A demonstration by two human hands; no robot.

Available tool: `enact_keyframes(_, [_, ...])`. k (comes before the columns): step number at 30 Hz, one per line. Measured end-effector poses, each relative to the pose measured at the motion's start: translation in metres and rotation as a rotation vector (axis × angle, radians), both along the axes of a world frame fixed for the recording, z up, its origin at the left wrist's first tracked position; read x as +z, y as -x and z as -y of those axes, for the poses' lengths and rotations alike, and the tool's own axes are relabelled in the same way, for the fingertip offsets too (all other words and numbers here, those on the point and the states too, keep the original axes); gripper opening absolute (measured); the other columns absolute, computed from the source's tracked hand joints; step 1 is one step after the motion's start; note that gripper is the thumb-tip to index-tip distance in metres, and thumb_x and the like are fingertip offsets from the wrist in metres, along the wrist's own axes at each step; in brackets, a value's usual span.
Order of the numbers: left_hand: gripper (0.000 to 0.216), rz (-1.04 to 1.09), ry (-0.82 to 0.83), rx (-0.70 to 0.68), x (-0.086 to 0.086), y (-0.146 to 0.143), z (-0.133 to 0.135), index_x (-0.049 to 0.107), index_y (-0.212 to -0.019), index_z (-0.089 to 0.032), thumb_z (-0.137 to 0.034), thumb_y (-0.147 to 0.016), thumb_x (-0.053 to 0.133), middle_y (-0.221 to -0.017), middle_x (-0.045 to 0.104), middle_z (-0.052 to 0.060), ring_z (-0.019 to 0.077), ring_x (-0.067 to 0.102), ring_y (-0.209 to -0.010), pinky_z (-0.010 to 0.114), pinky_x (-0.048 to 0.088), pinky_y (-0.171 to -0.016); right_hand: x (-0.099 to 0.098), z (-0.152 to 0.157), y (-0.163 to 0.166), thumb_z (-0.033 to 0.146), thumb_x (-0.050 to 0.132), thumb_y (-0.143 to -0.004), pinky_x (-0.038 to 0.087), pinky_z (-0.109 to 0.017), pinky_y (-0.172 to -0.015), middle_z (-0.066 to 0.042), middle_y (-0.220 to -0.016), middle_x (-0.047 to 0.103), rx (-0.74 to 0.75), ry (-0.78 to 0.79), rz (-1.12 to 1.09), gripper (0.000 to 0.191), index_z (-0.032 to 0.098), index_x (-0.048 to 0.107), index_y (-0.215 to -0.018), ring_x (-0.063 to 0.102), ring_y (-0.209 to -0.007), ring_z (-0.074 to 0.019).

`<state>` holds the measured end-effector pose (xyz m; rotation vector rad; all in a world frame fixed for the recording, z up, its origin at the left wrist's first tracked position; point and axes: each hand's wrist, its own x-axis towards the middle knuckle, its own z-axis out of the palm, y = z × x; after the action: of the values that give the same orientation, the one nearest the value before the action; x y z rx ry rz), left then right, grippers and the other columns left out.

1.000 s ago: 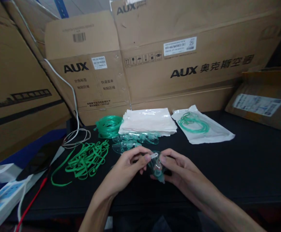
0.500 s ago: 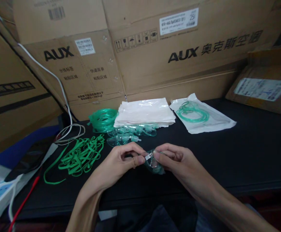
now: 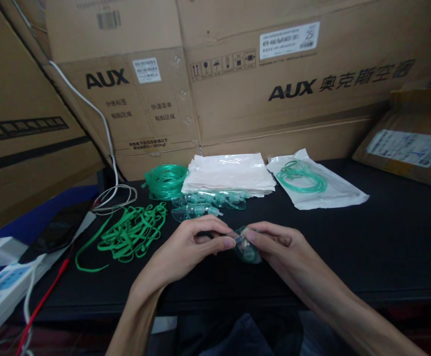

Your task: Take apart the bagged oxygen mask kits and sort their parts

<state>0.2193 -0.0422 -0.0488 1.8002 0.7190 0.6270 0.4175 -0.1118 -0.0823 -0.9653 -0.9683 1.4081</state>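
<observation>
My left hand (image 3: 189, 247) and my right hand (image 3: 275, 244) meet over the black table (image 3: 386, 247), both pinched on a small clear green-tinted plastic mask (image 3: 248, 249). The fingertips of both hands press a little pale strip at the mask's top edge. Just beyond my hands lie several more clear masks (image 3: 204, 203) in a row. Left of them is a loose heap of green elastic straps (image 3: 134, 232) and a coil of green tubing (image 3: 165, 180).
A stack of clear plastic bags (image 3: 230, 173) lies at the back, with one filled bag holding green tubing (image 3: 312, 183) to its right. Large AUX cardboard boxes (image 3: 275, 89) wall the back. White cables (image 3: 111, 193), a red wire (image 3: 48, 291) and a power strip (image 3: 0, 291) sit at left.
The view has shifted slightly. My hands stay together on the mask, with the fingertips pressed closer over the pale strip than a second ago.
</observation>
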Motion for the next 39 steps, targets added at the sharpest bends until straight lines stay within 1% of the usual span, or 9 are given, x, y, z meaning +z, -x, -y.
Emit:
enact_keyframes(6, [0.012, 0.084, -0.036, 0.062, 0.001, -0.006, 0.002, 0.076, -0.084, -0.018, -0.029, -0.087, 0.074, -0.091, 0.064, 0.002, 0.0132, 0.060, -0.082, 0.022, 0.049, -0.072, 0.001, 0.002, -0.001, 0.034, 0.078, -0.088, 0.047, -0.026, -0.075, -0.005, -0.087, 0.075, 0.096, -0.032, -0.119, 0.019, 0.020, 0.083, -0.098, 0.061, -0.082, -0.0149])
enact_keyframes(10, [0.013, 0.133, -0.061, 0.120, -0.001, -0.007, 0.001, 0.075, -0.089, -0.019, -0.032, -0.088, 0.073, -0.093, 0.067, 0.002, 0.0147, 0.064, -0.087, 0.024, 0.052, -0.079, 0.001, 0.003, 0.000, 0.031, 0.078, -0.087, 0.049, -0.029, -0.082, -0.006, -0.096, 0.077, 0.130, -0.045, -0.135, 0.019, 0.022, 0.083, -0.103, 0.065, -0.090, -0.0176])
enact_keyframes(13, [0.025, 0.152, -0.003, 0.189, -0.004, -0.011, -0.001, 0.073, -0.106, -0.021, -0.034, -0.085, 0.076, -0.106, 0.071, 0.003, 0.0157, 0.067, -0.092, 0.025, 0.052, -0.084, 0.002, 0.003, 0.001, 0.032, 0.079, -0.086, 0.048, -0.032, -0.090, -0.005, -0.099, 0.078, 0.079, -0.070, -0.126, 0.020, 0.025, 0.083, -0.105, 0.066, -0.094, -0.0191])
enact_keyframes(15, [0.035, 0.159, 0.060, 0.260, -0.006, -0.015, -0.001, 0.072, -0.110, -0.020, -0.036, -0.081, 0.080, -0.108, 0.074, 0.004, 0.0165, 0.069, -0.091, 0.026, 0.052, -0.085, 0.002, 0.003, 0.001, 0.035, 0.080, -0.085, 0.046, -0.037, -0.097, -0.006, -0.101, 0.079, 0.021, -0.080, -0.097, 0.022, 0.025, 0.083, -0.105, 0.067, -0.099, -0.0216])
enact_keyframes(19, [0.030, 0.195, 0.118, 0.337, -0.011, -0.027, 0.000, 0.076, -0.095, -0.016, -0.039, -0.076, 0.082, -0.091, 0.078, 0.005, 0.0194, 0.072, -0.088, 0.029, 0.053, -0.085, -0.001, 0.002, 0.001, 0.039, 0.083, -0.082, 0.042, -0.045, -0.104, -0.008, -0.104, 0.079, -0.100, -0.086, -0.036, 0.027, 0.024, 0.083, -0.104, 0.066, -0.109, -0.0283])
enact_keyframes(25, [0.030, 0.266, 0.149, 0.313, -0.012, -0.034, 0.003, 0.078, -0.089, -0.015, -0.041, -0.074, 0.084, -0.092, 0.080, 0.007, 0.0222, 0.072, -0.090, 0.034, 0.054, -0.089, -0.004, 0.001, 0.001, 0.040, 0.084, -0.080, 0.041, -0.049, -0.108, -0.008, -0.106, 0.080, -0.158, -0.096, -0.043, 0.028, 0.024, 0.083, -0.103, 0.067, -0.111, -0.0302])
enact_keyframes(30, [0.032, 0.269, 0.144, 0.292, -0.013, -0.033, 0.003, 0.077, -0.090, -0.014, -0.044, -0.078, 0.080, -0.092, 0.078, 0.007, 0.0198, 0.071, -0.087, 0.032, 0.054, -0.086, 0.000, 0.000, 0.003, 0.041, 0.084, -0.079, 0.043, -0.050, -0.108, -0.009, -0.104, 0.080, -0.189, -0.074, -0.039, 0.029, 0.023, 0.083, -0.101, 0.069, -0.108, -0.0303])
enact_keyframes(35, [0.025, 0.300, 0.124, 0.297, -0.015, -0.033, 0.002, 0.073, -0.086, -0.015, -0.037, -0.078, 0.082, -0.091, 0.077, 0.005, 0.0188, 0.070, -0.090, 0.030, 0.052, -0.089, -0.004, 0.000, 0.003, 0.041, 0.086, -0.077, 0.048, -0.045, -0.102, -0.007, -0.103, 0.081, -0.267, -0.087, 0.018, 0.027, 0.024, 0.084, -0.098, 0.069, -0.106, -0.0293])
enact_keyframes(39, [0.037, 0.313, 0.111, 0.294, -0.016, -0.031, 0.000, 0.069, -0.110, -0.018, -0.029, -0.078, 0.083, -0.083, 0.073, 0.000, 0.0150, 0.069, -0.083, 0.025, 0.052, -0.082, -0.007, 0.000, 0.002, 0.040, 0.085, -0.078, 0.051, -0.042, -0.094, -0.007, -0.102, 0.081, -0.328, -0.141, 0.124, 0.024, 0.024, 0.084, -0.096, 0.069, -0.102, -0.0281])
